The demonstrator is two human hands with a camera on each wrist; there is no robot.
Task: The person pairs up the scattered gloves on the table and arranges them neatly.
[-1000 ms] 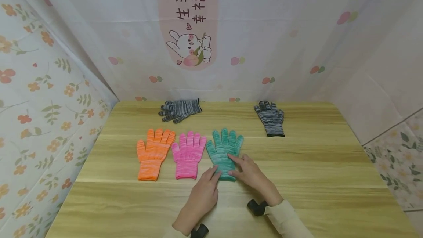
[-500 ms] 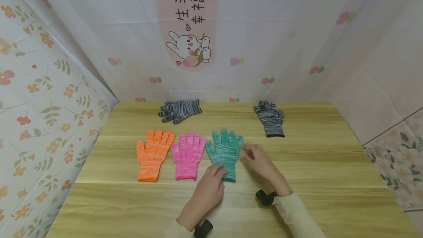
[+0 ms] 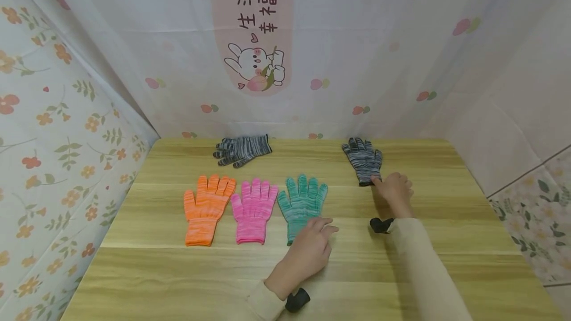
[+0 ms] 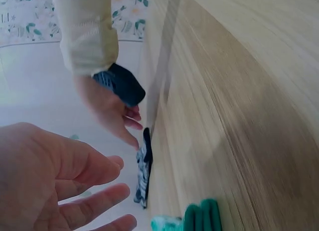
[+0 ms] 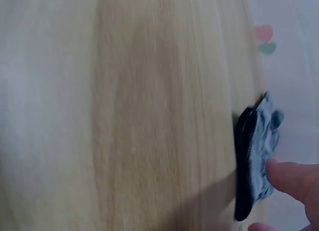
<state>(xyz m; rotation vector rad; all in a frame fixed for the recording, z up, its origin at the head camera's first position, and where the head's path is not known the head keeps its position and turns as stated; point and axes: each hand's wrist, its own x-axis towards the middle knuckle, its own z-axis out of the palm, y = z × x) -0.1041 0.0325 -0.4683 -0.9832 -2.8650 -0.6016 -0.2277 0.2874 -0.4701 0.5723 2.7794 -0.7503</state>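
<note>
My right hand [image 3: 394, 189] is at the cuff of a grey-and-black striped knit glove [image 3: 366, 162] at the back right. In the right wrist view its thumb [image 5: 291, 178] lies against or just before that glove [image 5: 256, 156]; the fingers are mostly out of frame, and no grip is visible. My left hand [image 3: 310, 246], fingers loosely extended, hovers over the cuff side of a green knit glove [image 3: 304, 199], covering part of it. The left wrist view shows nothing between the left hand's fingers [image 4: 94, 206].
Left of the green glove, a pink glove [image 3: 254, 207] and an orange glove [image 3: 207, 209] lie flat in a row, fingers pointing away. Another grey striped glove [image 3: 243, 150] lies sideways at the back. Patterned cloth [image 3: 178, 63] hangs behind the wooden table [image 3: 178, 281].
My right hand has left the green glove and moved right and away to the grey glove. My left hand has lifted off the green glove's cuff and shifted right. The gloves stay put.
</note>
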